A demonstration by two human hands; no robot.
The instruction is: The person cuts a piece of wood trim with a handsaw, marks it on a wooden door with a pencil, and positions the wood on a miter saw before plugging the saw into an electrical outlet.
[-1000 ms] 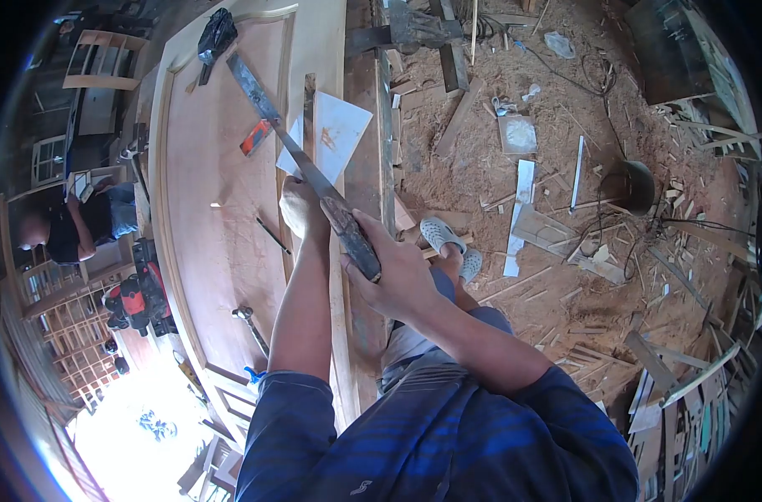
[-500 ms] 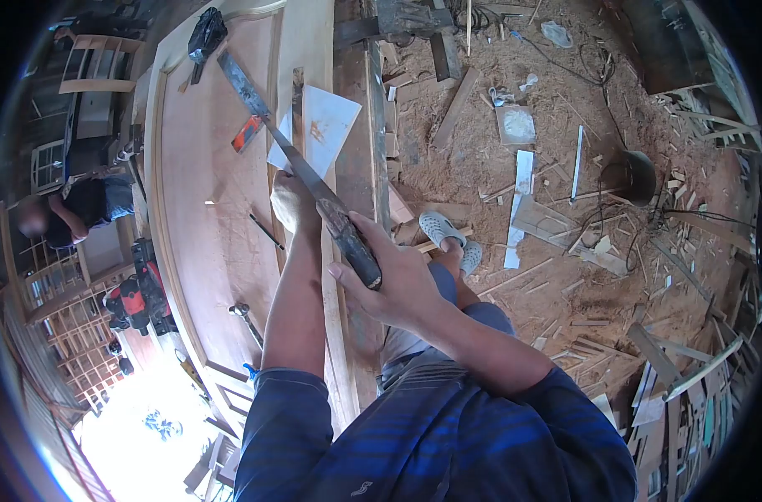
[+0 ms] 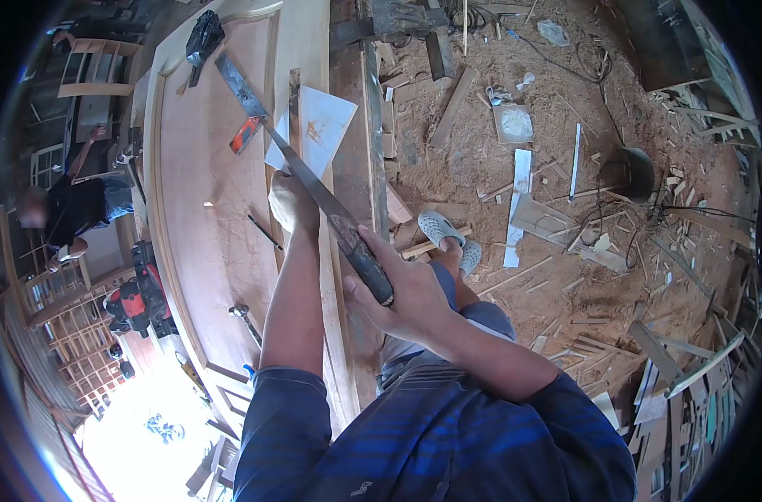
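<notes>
In my right hand (image 3: 410, 289), the fingers wrap round the dark, worn handle of a long, narrow metal-bladed hand tool (image 3: 318, 188). Its blade slants up and left across the bench edge, passing over my left hand (image 3: 294, 202). That left hand is closed at the edge of a wooden panel (image 3: 222, 167); what its fingers hold is hidden. Beyond it lie a white sheet (image 3: 326, 125) with brown marks and a narrow wood strip (image 3: 295, 100). An orange-and-black tool (image 3: 245, 134) and a flat grey metal strip (image 3: 240, 86) rest on the panel near the blade's far end.
A hammer (image 3: 245, 322), a dark pencil-like stick (image 3: 265, 232) and a black plastic bag (image 3: 203, 38) are on the panel. Sawdust, offcuts and a dark bucket (image 3: 628, 176) cover the floor at right. Another person (image 3: 84, 205) is at far left.
My right hand and the tool's handle have shifted slightly right and down. My left hand stays in nearly the same place. The person at left has moved their arms.
</notes>
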